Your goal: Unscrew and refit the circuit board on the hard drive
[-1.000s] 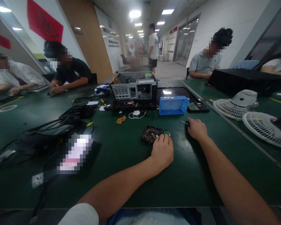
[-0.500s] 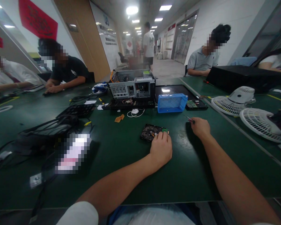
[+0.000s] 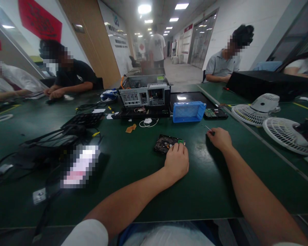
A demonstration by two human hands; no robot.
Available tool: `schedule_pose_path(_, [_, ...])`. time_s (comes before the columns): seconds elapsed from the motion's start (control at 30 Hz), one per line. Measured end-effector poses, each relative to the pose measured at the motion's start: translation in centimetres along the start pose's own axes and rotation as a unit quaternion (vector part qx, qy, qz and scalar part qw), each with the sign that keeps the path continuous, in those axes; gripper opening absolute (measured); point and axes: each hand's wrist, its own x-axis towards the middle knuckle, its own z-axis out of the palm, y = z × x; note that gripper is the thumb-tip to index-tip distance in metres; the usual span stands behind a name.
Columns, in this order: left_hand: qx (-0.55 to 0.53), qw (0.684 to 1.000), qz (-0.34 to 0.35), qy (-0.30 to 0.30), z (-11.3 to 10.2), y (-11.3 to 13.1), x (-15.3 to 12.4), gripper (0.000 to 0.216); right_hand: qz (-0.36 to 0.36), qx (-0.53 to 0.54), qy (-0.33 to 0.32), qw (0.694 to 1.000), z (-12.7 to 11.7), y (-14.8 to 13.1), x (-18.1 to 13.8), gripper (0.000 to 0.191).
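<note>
The drive (image 3: 166,143) is lying mid-desk (image 3: 143,194), and the left hand (image 3: 177,161) is resting on its near right corner. The right hand (image 3: 220,139) is sitting to the right, apart from the drive, gripping a screwdriver (image 3: 208,128) that is pointing toward the far edge. Behind them a bin (image 3: 188,111) is standing, with a case (image 3: 145,94) at its left and a board (image 3: 215,113) at its right. Cables (image 3: 66,136) are sprawling toward the left edge, and fans (image 3: 256,112) are lying farther right.

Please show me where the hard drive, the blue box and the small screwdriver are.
hard drive (image 3: 164,143), head view, on its dark upper face.
blue box (image 3: 188,112), head view, on its front wall.
small screwdriver (image 3: 208,128), head view, on its thin shaft.
</note>
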Motion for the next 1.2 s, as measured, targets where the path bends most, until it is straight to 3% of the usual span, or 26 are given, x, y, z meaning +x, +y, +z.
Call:
schedule_pose_path(0.3, [-0.010, 1.000, 0.002, -0.012, -0.1, 0.0, 0.0, 0.052, 0.021, 0.020, -0.011, 0.999, -0.9, -0.8, -0.4, 0.029])
schedule_pose_path(0.43, [-0.011, 1.000, 0.004, -0.009, -0.2, 0.0, 0.0, 0.052, 0.004, 0.088, -0.004, 0.996, -1.8, -1.9, -0.9, 0.021])
schedule_pose_path(0.63, [-0.019, 1.000, 0.008, -0.010, -0.4, 0.2, -0.2, 0.053, -0.089, 0.281, -0.035, 0.955, -2.2, -5.2, -2.5, 0.017])
schedule_pose_path(0.9, [-0.040, 0.998, 0.038, 0.005, -0.6, 0.4, -0.4, 0.051, -0.180, 0.397, -0.080, 0.896, -2.4, -7.4, -3.4, 0.021])
schedule_pose_path(1.2, [-0.044, 0.998, 0.037, 0.007, -0.5, 0.3, -0.3, 0.047, -0.188, 0.405, -0.098, 0.889, -2.7, -8.3, -3.8, 0.021])
